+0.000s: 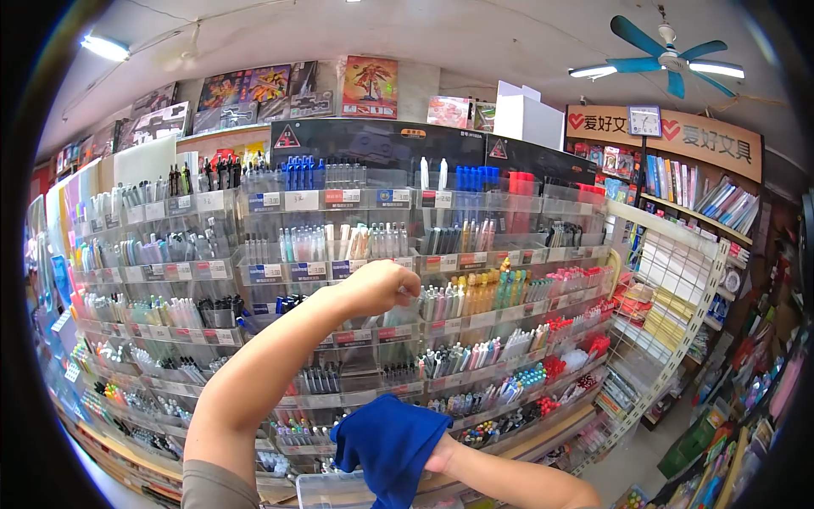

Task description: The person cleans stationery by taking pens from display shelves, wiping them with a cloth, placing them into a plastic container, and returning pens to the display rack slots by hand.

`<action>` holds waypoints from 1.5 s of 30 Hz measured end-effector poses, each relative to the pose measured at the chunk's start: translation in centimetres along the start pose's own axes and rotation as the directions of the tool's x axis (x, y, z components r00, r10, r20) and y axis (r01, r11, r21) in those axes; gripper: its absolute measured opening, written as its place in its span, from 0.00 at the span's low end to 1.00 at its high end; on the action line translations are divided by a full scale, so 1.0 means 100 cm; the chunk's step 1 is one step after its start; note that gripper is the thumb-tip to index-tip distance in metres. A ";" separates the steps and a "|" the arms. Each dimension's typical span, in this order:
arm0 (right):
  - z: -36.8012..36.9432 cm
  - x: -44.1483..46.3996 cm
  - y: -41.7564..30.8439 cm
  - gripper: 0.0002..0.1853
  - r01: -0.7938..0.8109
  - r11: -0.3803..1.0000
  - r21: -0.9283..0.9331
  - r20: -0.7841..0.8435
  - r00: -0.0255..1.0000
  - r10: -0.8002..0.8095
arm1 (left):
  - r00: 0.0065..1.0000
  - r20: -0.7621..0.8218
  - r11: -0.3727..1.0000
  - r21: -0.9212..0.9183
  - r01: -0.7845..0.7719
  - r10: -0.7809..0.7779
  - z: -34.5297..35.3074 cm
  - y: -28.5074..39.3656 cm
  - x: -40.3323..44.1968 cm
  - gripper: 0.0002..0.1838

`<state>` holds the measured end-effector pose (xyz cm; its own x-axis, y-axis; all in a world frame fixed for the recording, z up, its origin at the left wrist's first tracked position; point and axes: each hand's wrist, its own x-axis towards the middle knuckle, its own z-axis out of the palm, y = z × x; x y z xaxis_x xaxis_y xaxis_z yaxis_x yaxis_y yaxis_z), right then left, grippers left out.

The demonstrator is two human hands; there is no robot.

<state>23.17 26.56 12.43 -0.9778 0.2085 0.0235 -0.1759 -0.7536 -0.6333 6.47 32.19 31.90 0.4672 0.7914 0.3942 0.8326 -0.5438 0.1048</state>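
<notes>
Head view. The left hand (381, 287) is hovering at the middle of a tiered clear pen rack (360, 337), just beside a row of pale-capped pens (437, 304). Its fingers are curling inward; whether they are gripping anything is not determinable, the fingertips being largely turned from view. A blue cloth (390, 445) is hanging over the right hand (439, 456), low in front of the rack and above a clear tray (315, 492). The cloth is concealing the fingers, so their closure cannot be confirmed.

White-bodied pens (360, 242) are standing in the tier above the left hand; dark pens (320, 379) are standing below, near the left forearm.

Assessment: working at these compartments well is depending on a light touch. The left hand should be clearing the front lip before dipping in, and its wrist should be staying off neighbouring pens, which are likely tipping easily. The cloth is judged best gathered into a compact pad, since its loose corners are presenting a snagging risk. The left forearm, crossing several tiers, is warranting clearance.
</notes>
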 end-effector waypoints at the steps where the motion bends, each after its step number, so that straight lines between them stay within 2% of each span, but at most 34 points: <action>1: -0.002 0.003 0.001 0.19 -0.001 1.000 0.000 0.008 1.000 0.001 | 1.000 -0.015 1.000 0.019 0.002 -0.002 -0.001 0.000 0.000 0.09; 3: -0.006 0.006 0.004 0.19 0.010 1.000 -0.005 0.024 1.000 -0.010 | 0.999 -0.041 0.998 0.055 0.005 -0.003 -0.001 0.000 0.000 0.09; 6: -0.017 0.012 0.009 0.19 0.034 0.999 -0.037 0.034 0.999 -0.033 | 0.998 -0.056 1.000 -0.031 0.002 -0.004 -0.007 -0.004 0.002 0.09; 8: -0.026 0.017 0.014 0.18 0.032 0.996 -0.078 0.026 0.999 -0.030 | 0.998 -0.063 1.000 -0.018 -0.007 0.006 -0.006 -0.003 0.002 0.09; 11: -0.021 0.017 0.011 0.18 0.084 0.963 -0.255 0.054 0.996 -0.073 | 0.998 -0.057 1.000 -0.007 0.018 -0.019 -0.005 -0.002 0.001 0.10; 14: -0.011 0.009 0.001 0.18 0.004 1.000 0.031 0.096 0.995 -0.007 | 0.995 -0.102 0.999 -0.034 -0.025 0.021 0.001 -0.006 0.000 0.10; 15: -0.010 0.007 0.001 0.18 0.003 0.999 0.054 0.098 0.995 -0.008 | 0.997 -0.062 0.998 -0.023 -0.052 0.050 0.004 -0.009 0.001 0.10; 18: -0.010 0.007 0.002 0.18 -0.014 0.999 0.050 -0.014 1.000 0.015 | 0.999 -0.028 0.999 -0.017 -0.033 0.032 0.005 -0.011 0.005 0.08; 24: -0.008 0.005 -0.002 0.17 -0.005 0.996 0.084 -0.099 0.995 0.013 | 0.991 -0.120 0.997 -0.052 -0.061 0.054 -0.013 -0.005 0.002 0.07; 26: -0.011 0.006 -0.002 0.18 0.010 1.000 0.022 -0.090 0.996 -0.008 | 0.982 -0.171 0.994 -0.060 -0.087 0.076 -0.019 -0.005 0.002 0.07; 30: -0.015 0.008 0.000 0.18 0.008 1.000 0.005 -0.065 0.998 -0.008 | 0.990 -0.134 0.998 -0.043 -0.040 0.034 -0.016 -0.006 -0.005 0.07; 34: -0.009 0.004 -0.005 0.17 0.022 0.997 0.075 -0.074 0.997 -0.017 | 0.945 -0.309 0.995 0.023 -0.100 0.102 -0.028 -0.016 -0.010 0.07; 36: -0.015 0.000 -0.004 0.19 0.063 0.989 0.135 -0.106 0.993 -0.049 | 0.913 -0.407 0.997 -0.071 -0.015 -0.015 -0.044 -0.016 -0.020 0.07; 38: -0.016 -0.005 -0.004 0.21 0.116 0.968 0.224 -0.071 0.992 -0.102 | 0.871 -0.487 0.986 -0.167 -0.022 -0.063 -0.061 -0.018 -0.031 0.07; 40: -0.013 -0.009 -0.005 0.23 0.144 0.946 0.290 -0.058 0.989 -0.133 | 0.851 -0.484 0.950 -0.310 0.048 -0.201 -0.074 -0.016 -0.047 0.07; 42: -0.009 -0.014 -0.006 0.25 0.151 0.931 0.333 -0.065 0.988 -0.137 | 0.852 -0.453 0.885 -0.464 0.027 -0.263 -0.078 -0.012 -0.065 0.07; 45: -0.004 -0.012 -0.007 0.27 0.189 0.967 0.171 -0.202 0.967 -0.154 | 0.871 -0.329 0.756 -0.651 0.071 -0.365 -0.064 -0.003 -0.095 0.06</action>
<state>24.51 27.10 12.57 -0.8958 0.4431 -0.0359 -0.3745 -0.7958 -0.4758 -0.12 22.99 33.99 0.0055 0.7960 0.6052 0.4690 -0.5366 0.7015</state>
